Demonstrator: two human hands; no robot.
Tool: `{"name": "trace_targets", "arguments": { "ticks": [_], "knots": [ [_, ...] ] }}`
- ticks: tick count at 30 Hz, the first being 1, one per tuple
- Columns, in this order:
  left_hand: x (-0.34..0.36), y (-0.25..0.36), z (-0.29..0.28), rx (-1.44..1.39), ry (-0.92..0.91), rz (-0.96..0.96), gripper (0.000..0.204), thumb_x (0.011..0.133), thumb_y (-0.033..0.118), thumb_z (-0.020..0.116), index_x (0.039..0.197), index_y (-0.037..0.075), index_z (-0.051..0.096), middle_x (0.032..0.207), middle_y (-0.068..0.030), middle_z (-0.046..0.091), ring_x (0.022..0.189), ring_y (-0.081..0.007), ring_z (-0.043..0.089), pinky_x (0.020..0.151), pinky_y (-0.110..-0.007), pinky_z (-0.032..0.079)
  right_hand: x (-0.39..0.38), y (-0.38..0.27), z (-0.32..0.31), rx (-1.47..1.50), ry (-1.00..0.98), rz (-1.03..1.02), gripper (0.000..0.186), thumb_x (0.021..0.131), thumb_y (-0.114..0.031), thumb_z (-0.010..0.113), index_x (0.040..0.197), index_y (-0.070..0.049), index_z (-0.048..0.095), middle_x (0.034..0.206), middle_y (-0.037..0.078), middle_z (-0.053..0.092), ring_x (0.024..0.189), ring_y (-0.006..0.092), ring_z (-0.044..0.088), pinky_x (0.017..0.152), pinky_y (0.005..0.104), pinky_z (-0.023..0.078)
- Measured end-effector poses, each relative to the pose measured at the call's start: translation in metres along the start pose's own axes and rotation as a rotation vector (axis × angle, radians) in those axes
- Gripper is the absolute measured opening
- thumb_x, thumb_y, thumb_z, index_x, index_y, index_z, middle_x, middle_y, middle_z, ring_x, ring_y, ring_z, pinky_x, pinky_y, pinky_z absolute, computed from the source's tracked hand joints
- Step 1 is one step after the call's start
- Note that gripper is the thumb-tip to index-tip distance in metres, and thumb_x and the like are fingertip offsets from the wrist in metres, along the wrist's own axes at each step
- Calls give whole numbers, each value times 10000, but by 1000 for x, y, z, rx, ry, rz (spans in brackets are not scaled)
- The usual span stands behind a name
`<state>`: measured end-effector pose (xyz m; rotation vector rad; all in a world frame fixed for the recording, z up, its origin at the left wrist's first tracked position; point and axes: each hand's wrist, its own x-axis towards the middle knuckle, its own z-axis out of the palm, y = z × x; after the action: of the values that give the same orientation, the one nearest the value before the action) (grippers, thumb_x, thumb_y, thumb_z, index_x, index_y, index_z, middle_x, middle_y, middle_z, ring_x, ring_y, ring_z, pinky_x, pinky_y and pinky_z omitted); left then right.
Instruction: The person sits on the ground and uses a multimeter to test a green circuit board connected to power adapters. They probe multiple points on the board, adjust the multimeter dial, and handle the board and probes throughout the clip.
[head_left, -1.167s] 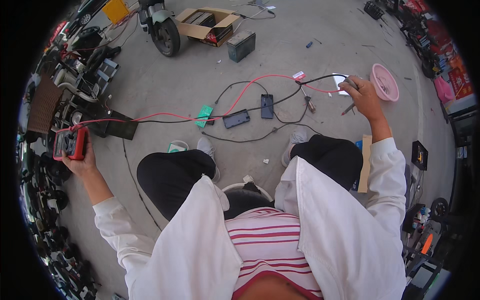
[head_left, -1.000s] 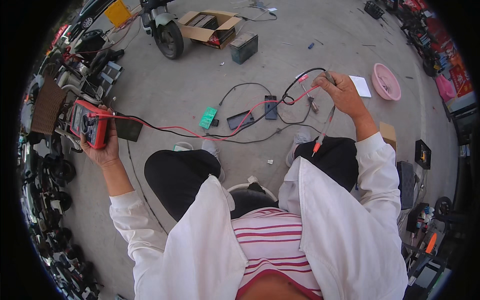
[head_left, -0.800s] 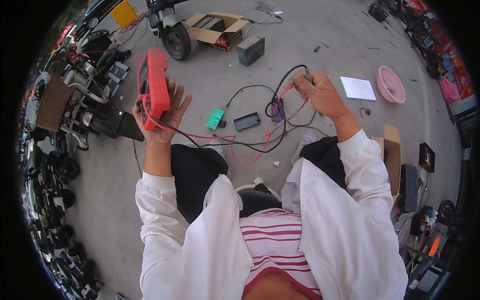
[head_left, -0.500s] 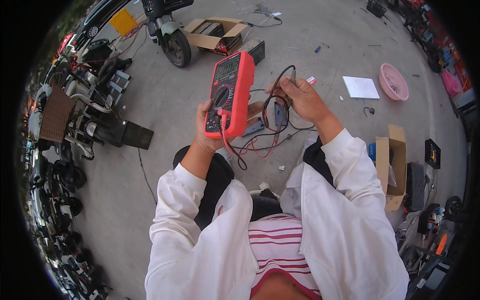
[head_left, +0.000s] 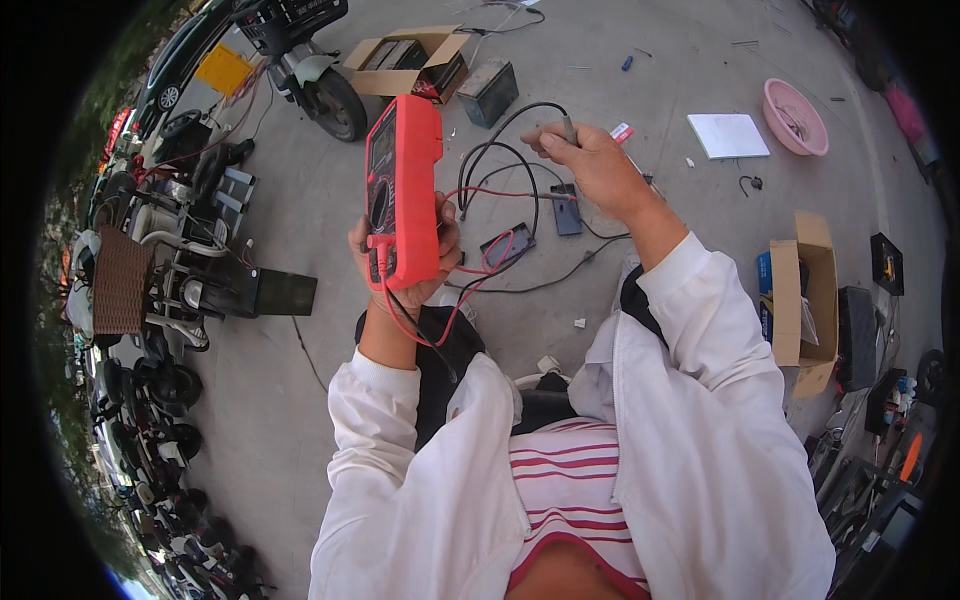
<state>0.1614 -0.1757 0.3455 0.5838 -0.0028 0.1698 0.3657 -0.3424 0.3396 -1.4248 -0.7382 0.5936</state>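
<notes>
My left hand (head_left: pixel 447 240) is closed around a red multimeter (head_left: pixel 414 190), held upright and turned so that its dial side faces left. A red plug sits in the meter's lower end, and the leads hang below it. My right hand (head_left: pixel 600 170) is closed on a grey-tipped black test probe (head_left: pixel 571 131), whose black lead (head_left: pixel 483 150) loops toward the meter. The red lead (head_left: pixel 500 188) stretches over the ground between my hands. Beneath the leads lie two small dark flat cases, one (head_left: pixel 566 212) below my right hand and one (head_left: pixel 508 246) nearer the meter.
Ahead stand a dark battery (head_left: pixel 488 92), an open carton (head_left: pixel 437 70) and a scooter wheel (head_left: pixel 338 104). To the right are a white paper pad (head_left: pixel 728 136), a pink basin (head_left: pixel 797 117) and another carton (head_left: pixel 786 310). A scooter with a woven basket (head_left: pixel 122 280) stands left.
The multimeter has moved left and turned its face away leftward. My right hand has shifted slightly up and right in view. The leads have spread from a tight bundle into wider loops.
</notes>
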Motion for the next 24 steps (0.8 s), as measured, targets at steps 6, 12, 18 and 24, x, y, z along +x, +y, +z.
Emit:
{"name": "trace_targets", "arguments": {
  "ticks": [6,12,18,24],
  "knots": [
    [-12,26,-17,27,-33,180,635,800,554,495,1138,26,594,976,-83,547,652,-153,382,480,-243,300,7,13,-39,-492,282,93,326,905,-263,562,1081,-2,647,1009,156,666,955,254,624,838,356,477],
    [-26,53,-28,-45,-299,312,392,909,320,551,1241,116,593,1040,-22,567,710,-128,389,538,-234,302,2,13,-47,-1012,166,352,546,925,-510,469,1084,-21,650,1038,213,654,998,351,623,839,428,484],
    [-45,71,-3,-119,-278,494,350,820,301,634,1116,118,671,1019,28,599,670,-88,374,490,-225,277,14,52,-79,-1140,140,484,619,944,-564,369,1113,-31,634,1125,205,628,1039,371,601,862,447,482],
    [-69,101,9,-132,-352,634,441,712,273,760,1108,106,662,1099,32,618,720,-77,446,457,-194,316,26,66,-118,-1095,236,484,662,949,-576,311,1103,-14,626,1106,237,615,1031,387,589,884,441,458]
  ]
}}
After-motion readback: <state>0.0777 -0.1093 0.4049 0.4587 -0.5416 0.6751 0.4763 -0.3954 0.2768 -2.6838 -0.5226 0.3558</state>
